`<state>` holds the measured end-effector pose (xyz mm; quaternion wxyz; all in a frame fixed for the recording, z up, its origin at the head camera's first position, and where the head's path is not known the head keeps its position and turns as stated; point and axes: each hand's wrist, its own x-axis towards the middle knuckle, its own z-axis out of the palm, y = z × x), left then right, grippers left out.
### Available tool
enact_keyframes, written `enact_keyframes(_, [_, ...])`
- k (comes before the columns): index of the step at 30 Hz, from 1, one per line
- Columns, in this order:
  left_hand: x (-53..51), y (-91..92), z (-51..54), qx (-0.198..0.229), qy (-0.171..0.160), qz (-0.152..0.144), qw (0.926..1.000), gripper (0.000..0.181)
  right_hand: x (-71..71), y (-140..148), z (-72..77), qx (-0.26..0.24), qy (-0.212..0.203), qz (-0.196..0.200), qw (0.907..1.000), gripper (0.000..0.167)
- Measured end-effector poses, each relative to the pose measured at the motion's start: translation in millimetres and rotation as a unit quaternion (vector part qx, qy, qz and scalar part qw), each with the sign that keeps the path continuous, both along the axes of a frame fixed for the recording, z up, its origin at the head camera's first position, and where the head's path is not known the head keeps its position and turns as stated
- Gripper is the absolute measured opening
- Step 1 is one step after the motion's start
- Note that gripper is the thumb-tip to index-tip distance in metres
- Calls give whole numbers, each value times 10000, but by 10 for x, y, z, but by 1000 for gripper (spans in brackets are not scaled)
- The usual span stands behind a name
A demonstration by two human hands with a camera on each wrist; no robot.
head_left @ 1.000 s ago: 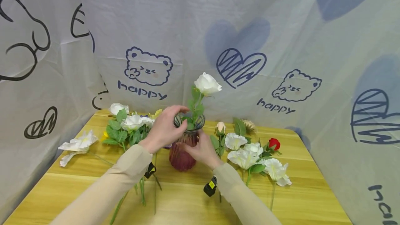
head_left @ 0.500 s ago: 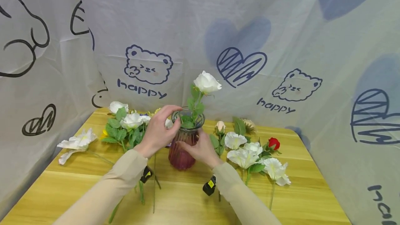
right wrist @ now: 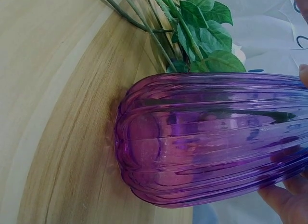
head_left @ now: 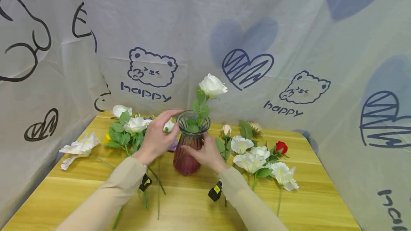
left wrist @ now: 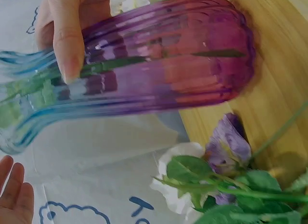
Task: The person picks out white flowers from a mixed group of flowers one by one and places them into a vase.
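A ribbed glass vase (head_left: 187, 154), clear at the rim and pink-purple below, stands upright on the wooden table. One white rose (head_left: 213, 85) rises from its mouth; the dark stem shows through the glass in both wrist views. My right hand (head_left: 208, 151) grips the vase around its upper body, thumb across the near side (left wrist: 67, 38). Just left of the rim is my left hand (head_left: 157, 136), fingers loosely bent and holding nothing. In the left wrist view, its fingertips (left wrist: 18, 190) are apart from the glass.
White flowers with leafy stems (head_left: 136, 126) and a white lily-like bloom (head_left: 81, 147) lie on the left, with a purple flower (left wrist: 228, 139) behind my left hand. On the right lie white blooms (head_left: 252, 161), a peach rosebud (head_left: 226, 131) and a red rose (head_left: 281, 148). A printed cloth (head_left: 192, 27) hangs behind.
My left hand has drawn back leftward from over the vase's mouth to beside its rim. The right hand keeps its hold on the vase, and the rose stays in it.
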<state>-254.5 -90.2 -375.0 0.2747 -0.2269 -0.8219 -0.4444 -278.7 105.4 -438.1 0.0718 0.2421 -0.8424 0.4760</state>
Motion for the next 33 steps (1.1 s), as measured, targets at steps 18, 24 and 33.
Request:
enact_keyframes(18, [120,-634,-188,-896,-1383,1038,9809,36,50,-3,21,27,-359,-144,9992,76])
enact_keyframes(24, [210,-755,-224,-1599,-1635,1154,9666,34,34,-3,24,2,-416,-130,9991,76])
enact_keyframes(33, [347,-774,-335,-2880,-1626,892,9395,17,43,-7,33,77,-483,-191,9986,74])
